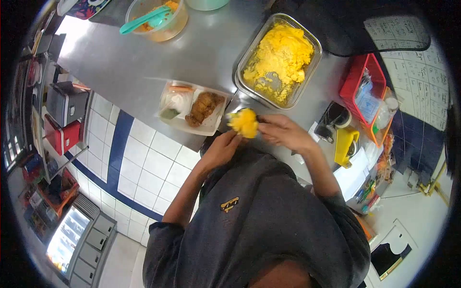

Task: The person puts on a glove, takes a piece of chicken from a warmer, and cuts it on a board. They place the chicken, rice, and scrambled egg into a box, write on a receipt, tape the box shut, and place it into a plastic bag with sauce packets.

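A lump of crumbly yellow food (243, 123), slightly blurred, is held up between my two hands in front of my chest. My left hand (222, 152) is closed at its lower left edge, fingertips pinched against it. On its other side my right hand (284, 133) has its fingers curled together; a dark edge shows near them, but what they grip is hidden. Just beyond stands a rectangular metal pan (238, 79) holding more of the yellow food (281, 55). To the left, at the table's edge, a white tray (211, 128) holds a brown fried piece (204, 108) and a white portion with green.
A plastic tub (180, 24) with orange food and a turquoise spoon (144, 21) stands at the far left of the steel table (206, 53). On the right are a red bin (353, 79), a yellow tape dispenser-like object (343, 146) and papers (353, 177).
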The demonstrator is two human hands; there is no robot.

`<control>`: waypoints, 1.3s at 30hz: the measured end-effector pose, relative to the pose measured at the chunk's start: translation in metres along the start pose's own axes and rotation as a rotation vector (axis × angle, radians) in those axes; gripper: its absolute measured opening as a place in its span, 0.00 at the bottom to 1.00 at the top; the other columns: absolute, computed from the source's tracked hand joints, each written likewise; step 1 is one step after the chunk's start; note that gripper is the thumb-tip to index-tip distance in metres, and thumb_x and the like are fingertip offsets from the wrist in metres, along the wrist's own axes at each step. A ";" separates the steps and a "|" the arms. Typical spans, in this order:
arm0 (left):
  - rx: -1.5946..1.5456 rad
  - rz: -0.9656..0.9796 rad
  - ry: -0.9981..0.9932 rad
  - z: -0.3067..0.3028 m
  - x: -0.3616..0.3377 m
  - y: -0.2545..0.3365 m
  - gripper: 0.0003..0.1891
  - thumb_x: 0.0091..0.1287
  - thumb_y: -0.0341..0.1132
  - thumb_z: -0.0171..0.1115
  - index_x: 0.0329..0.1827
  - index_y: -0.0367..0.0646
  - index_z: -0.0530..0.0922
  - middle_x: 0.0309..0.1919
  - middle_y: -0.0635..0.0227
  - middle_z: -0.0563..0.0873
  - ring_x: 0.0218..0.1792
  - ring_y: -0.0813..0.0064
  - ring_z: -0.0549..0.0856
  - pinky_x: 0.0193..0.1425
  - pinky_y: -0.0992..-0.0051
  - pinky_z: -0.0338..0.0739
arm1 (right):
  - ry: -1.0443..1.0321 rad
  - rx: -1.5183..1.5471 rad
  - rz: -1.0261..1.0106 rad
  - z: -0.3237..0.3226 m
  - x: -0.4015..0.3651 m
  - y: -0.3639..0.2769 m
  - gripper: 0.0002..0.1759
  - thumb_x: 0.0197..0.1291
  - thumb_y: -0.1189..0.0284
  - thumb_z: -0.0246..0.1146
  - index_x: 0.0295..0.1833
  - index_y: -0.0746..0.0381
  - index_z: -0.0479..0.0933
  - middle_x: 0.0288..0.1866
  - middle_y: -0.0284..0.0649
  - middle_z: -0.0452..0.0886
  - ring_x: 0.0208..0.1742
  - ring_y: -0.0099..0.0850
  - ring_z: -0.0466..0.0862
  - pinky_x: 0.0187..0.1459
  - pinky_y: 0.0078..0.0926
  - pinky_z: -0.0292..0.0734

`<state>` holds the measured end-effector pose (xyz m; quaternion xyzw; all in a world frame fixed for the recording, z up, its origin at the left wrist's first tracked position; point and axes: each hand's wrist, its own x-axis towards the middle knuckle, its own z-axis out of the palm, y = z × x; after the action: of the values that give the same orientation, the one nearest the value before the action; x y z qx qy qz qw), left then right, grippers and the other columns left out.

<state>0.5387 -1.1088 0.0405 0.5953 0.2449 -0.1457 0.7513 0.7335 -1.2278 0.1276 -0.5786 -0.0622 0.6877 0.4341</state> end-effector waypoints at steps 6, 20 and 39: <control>-0.122 -0.057 0.183 -0.017 -0.058 -0.034 0.16 0.81 0.37 0.45 0.54 0.34 0.77 0.49 0.61 0.84 0.53 0.69 0.83 0.62 0.69 0.76 | 0.369 -0.765 -0.596 0.059 0.096 0.055 0.17 0.72 0.68 0.58 0.62 0.63 0.73 0.26 0.37 0.77 0.26 0.29 0.78 0.29 0.26 0.74; -0.293 0.070 0.573 -0.054 -0.090 -0.041 0.12 0.79 0.34 0.50 0.48 0.35 0.78 0.41 0.64 0.85 0.40 0.76 0.84 0.46 0.75 0.79 | 0.578 -1.261 -0.860 0.064 0.060 0.051 0.33 0.61 0.77 0.59 0.73 0.63 0.64 0.46 0.49 0.79 0.45 0.46 0.81 0.45 0.42 0.80; 0.703 0.947 0.777 -0.109 0.009 0.188 0.09 0.71 0.29 0.57 0.50 0.34 0.79 0.41 0.52 0.86 0.42 0.59 0.86 0.48 0.67 0.80 | 2.272 -1.525 -1.382 -0.173 -0.153 -0.267 0.27 0.65 0.67 0.62 0.67 0.65 0.69 0.66 0.57 0.73 0.64 0.54 0.75 0.66 0.46 0.70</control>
<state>0.6212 -0.9566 0.1719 0.8542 0.1484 0.3493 0.3554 1.0135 -1.2377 0.3419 -0.7190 -0.2832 -0.6290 0.0848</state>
